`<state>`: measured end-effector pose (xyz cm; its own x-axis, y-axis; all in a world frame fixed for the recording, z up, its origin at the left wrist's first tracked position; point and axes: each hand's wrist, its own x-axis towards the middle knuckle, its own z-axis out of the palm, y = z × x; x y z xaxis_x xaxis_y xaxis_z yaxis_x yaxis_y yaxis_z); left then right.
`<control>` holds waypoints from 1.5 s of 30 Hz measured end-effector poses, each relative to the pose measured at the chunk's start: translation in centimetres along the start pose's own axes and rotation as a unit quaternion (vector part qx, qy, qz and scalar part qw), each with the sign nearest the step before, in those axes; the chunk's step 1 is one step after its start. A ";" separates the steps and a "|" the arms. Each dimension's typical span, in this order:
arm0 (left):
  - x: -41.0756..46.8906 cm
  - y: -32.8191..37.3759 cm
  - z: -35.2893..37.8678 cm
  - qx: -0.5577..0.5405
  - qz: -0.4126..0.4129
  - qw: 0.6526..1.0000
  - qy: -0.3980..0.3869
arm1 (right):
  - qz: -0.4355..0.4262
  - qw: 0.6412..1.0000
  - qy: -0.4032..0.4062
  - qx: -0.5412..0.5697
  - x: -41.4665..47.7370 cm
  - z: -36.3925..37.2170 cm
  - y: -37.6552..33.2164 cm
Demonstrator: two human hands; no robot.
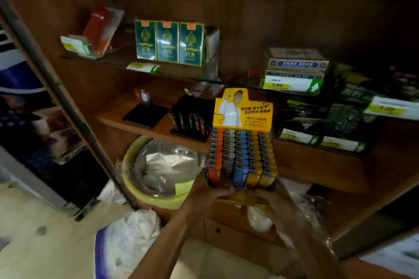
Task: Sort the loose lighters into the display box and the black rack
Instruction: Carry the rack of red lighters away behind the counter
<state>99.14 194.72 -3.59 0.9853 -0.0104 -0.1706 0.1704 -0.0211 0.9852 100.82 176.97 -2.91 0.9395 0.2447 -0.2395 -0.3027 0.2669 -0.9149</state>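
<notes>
A yellow display box [243,111] full of rows of orange, grey, blue and yellow lighters [241,156] is held up in front of the wooden shelf. My left hand [205,190] grips its lower left corner. My right hand [269,199] holds it from below on the right, blurred. The black rack [190,120] with several dark lighters stands on the middle shelf, just left of the box. A single red lighter [144,95] stands further left on that shelf, behind a flat black tray [145,115].
Green card packs [169,42] stand on the glass upper shelf. Boxes with yellow price tags [292,84] fill the right side. A yellow basin [158,197] with a clear plastic bag sits below the shelf, and a white sack [129,240] lies on the floor.
</notes>
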 end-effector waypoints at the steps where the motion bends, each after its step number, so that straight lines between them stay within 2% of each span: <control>1: 1.0 0.3 -0.6 0.005 -0.005 1.000 -0.017 | -0.004 1.000 0.010 0.005 0.6 0.4 -0.1; 7: 6.5 0.8 -1.9 0.006 -0.046 0.997 -0.057 | -0.008 0.996 0.084 0.004 4.0 1.0 -0.3; 14: 9.4 -0.3 -1.5 0.026 -0.054 0.994 -0.091 | -0.014 0.994 0.109 -0.006 5.4 0.2 0.2; 18: 9.8 -0.9 -1.7 0.035 -0.021 0.997 -0.070 | -0.027 0.995 0.087 -0.033 5.6 0.2 -0.1; 21: 9.1 -1.3 -2.2 0.034 0.025 0.998 -0.046 | -0.022 0.991 0.113 -0.066 5.6 0.5 0.3; 24: 8.4 -1.5 -2.9 0.071 0.065 0.990 -0.105 | -0.037 0.980 0.173 -0.092 5.3 -0.5 1.2; 26: 8.3 -1.3 -3.1 0.128 0.062 0.981 -0.128 | -0.035 0.981 0.167 -0.088 4.9 -1.2 1.5; 27: 8.3 -1.2 -3.2 0.155 0.057 0.979 -0.123 | -0.024 0.980 0.154 -0.126 4.5 -1.3 1.6; 30: 8.2 -0.9 -3.1 0.201 0.068 0.973 -0.095 | -0.033 0.946 0.141 -0.292 3.9 -0.7 1.7; 33: 7.9 -0.1 -2.9 0.146 0.085 0.981 -0.095 | -0.094 0.903 0.161 -0.387 4.2 -0.5 1.3; 35: 8.2 0.4 -3.1 0.209 0.129 0.967 -0.071 | -0.122 0.866 0.178 -0.451 4.8 -0.9 0.9; 39: 10.1 0.9 -3.2 0.293 0.210 0.933 -0.009 | -0.140 0.855 0.195 -0.459 6.4 -0.8 0.3; 45: 12.1 0.9 -2.4 0.264 0.203 0.943 0.018 | -0.203 0.836 0.224 -0.457 8.8 -1.2 0.0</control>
<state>111.23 196.99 -4.74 0.9691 -0.0906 0.2294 -0.2426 -0.5170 0.8209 109.27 177.99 -5.38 0.9628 -0.1223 0.2409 0.1118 -0.6314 -0.7674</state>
